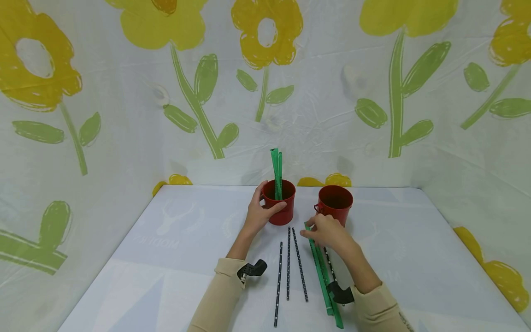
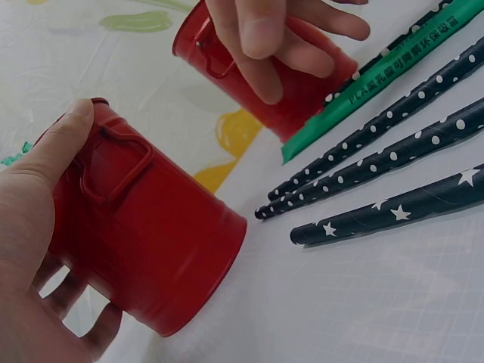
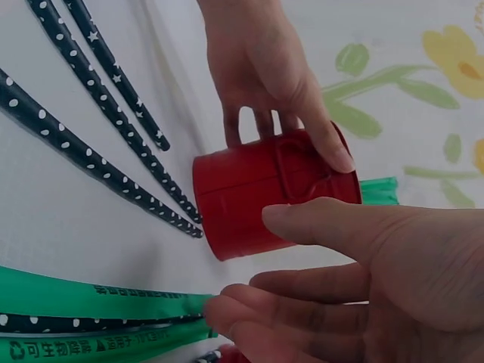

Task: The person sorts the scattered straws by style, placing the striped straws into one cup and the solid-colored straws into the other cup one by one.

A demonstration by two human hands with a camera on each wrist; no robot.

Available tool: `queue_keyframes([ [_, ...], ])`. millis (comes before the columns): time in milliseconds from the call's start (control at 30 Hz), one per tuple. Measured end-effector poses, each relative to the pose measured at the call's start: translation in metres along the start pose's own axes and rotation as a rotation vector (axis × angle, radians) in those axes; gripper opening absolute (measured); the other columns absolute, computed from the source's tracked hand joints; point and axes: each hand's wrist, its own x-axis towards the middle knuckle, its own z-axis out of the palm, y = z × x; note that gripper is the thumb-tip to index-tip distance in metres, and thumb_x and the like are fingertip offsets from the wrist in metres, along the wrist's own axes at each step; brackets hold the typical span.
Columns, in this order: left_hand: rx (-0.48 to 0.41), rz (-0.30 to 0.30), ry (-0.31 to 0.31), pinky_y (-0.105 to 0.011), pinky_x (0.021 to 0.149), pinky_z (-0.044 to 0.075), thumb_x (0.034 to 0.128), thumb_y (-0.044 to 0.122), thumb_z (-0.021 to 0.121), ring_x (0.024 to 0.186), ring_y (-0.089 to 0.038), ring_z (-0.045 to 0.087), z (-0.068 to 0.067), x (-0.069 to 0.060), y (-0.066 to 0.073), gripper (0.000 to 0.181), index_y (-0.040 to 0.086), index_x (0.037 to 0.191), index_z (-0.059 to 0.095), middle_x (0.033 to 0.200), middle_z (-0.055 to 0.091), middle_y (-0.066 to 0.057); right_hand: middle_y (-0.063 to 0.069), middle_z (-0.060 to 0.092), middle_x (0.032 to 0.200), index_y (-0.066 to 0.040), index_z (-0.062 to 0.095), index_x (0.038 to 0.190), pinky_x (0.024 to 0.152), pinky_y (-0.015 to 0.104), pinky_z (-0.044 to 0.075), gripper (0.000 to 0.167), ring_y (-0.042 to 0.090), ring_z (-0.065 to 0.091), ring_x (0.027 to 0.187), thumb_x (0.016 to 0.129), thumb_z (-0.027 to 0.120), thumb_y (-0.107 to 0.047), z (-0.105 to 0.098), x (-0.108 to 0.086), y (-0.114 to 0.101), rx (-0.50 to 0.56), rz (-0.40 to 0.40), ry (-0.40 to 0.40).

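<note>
My left hand [image 1: 258,214] holds a small red metal bucket [image 1: 285,213] by its side, thumb along the front and fingers around the far side. Green-wrapped straws [image 1: 275,168] stand in that bucket. Over the upper ends of several green-wrapped straws [image 1: 320,276] lying on the table is my right hand [image 1: 329,231]. Its thumb is apart from the fingers, and the fingertips [image 3: 227,314] are at the ends of the wrappers, with nothing pinched. Black straws [image 1: 288,263] with white dots or stars lie between the two hands. Another black dotted straw [image 1: 329,263] lies beside the green ones.
A second red bucket [image 1: 341,214] stands at the back right, just beyond my right hand. The white table [image 1: 166,267] is bounded by flower-printed sheets [image 1: 315,115] at the back and sides. Wrist cameras [image 1: 254,268] sit on both sleeves.
</note>
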Motion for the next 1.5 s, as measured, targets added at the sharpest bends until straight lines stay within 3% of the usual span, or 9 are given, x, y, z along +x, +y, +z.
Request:
queue_keyframes([
  [200, 0.003, 0.002, -0.002, -0.047, 0.105, 0.048, 0.0869, 0.026, 0.075, 0.139, -0.030, 0.038, 0.000, 0.001, -0.001, 0.083, 0.021, 0.154, 0.026, 0.152, 0.041, -0.007, 0.006, 0.072, 0.082, -0.005, 0.070, 0.118, 0.066, 0.029, 0.059, 0.043, 0.014, 0.064, 0.055, 0.086, 0.075, -0.032, 0.005, 0.001, 0.002, -0.028, 0.026, -0.043],
  [500, -0.005, 0.006, 0.001, -0.047, 0.106, 0.048, 0.0871, 0.025, 0.074, 0.139, -0.030, 0.038, 0.000, 0.000, 0.000, 0.083, 0.020, 0.154, 0.026, 0.152, 0.041, -0.007, 0.007, 0.073, 0.091, -0.004, 0.070, 0.118, 0.062, 0.026, 0.058, 0.043, 0.012, 0.064, 0.052, 0.087, 0.074, -0.034, 0.011, 0.003, 0.004, -0.033, 0.020, -0.055],
  [800, 0.019, 0.009, 0.004, -0.048, 0.106, 0.048, 0.0878, 0.024, 0.074, 0.139, -0.031, 0.039, 0.001, 0.001, 0.000, 0.082, 0.019, 0.154, 0.026, 0.152, 0.041, -0.009, 0.006, 0.070, 0.080, -0.002, 0.069, 0.119, 0.060, 0.025, 0.056, 0.044, 0.013, 0.063, 0.051, 0.087, 0.074, -0.032, 0.013, 0.002, 0.001, -0.017, 0.031, -0.056],
  [1067, 0.007, 0.006, 0.038, -0.049, 0.106, 0.048, 0.0857, 0.031, 0.076, 0.140, -0.027, 0.037, 0.006, 0.016, -0.035, 0.085, 0.029, 0.154, 0.025, 0.152, 0.041, 0.001, 0.005, 0.066, 0.072, 0.000, 0.068, 0.120, 0.058, 0.024, 0.055, 0.045, 0.014, 0.062, 0.051, 0.087, 0.074, -0.030, 0.015, 0.001, -0.001, -0.010, 0.037, -0.057],
  [1267, 0.010, 0.026, 0.054, -0.047, 0.104, 0.050, 0.0832, 0.036, 0.077, 0.137, -0.022, 0.040, 0.007, 0.016, -0.038, 0.082, 0.039, 0.149, 0.028, 0.148, 0.044, 0.007, 0.005, 0.068, 0.072, 0.000, 0.068, 0.119, 0.061, 0.026, 0.058, 0.045, 0.013, 0.064, 0.053, 0.086, 0.075, -0.030, 0.014, -0.001, -0.004, -0.012, 0.060, -0.067],
  [1500, 0.018, 0.027, 0.059, -0.047, 0.103, 0.051, 0.0822, 0.040, 0.078, 0.137, -0.022, 0.041, 0.007, 0.016, -0.037, 0.083, 0.040, 0.149, 0.029, 0.147, 0.045, 0.007, 0.005, 0.066, 0.064, -0.002, 0.072, 0.108, 0.060, 0.025, 0.056, 0.036, 0.014, 0.064, 0.054, 0.086, 0.076, -0.030, 0.014, -0.002, -0.005, -0.018, 0.099, -0.058],
])
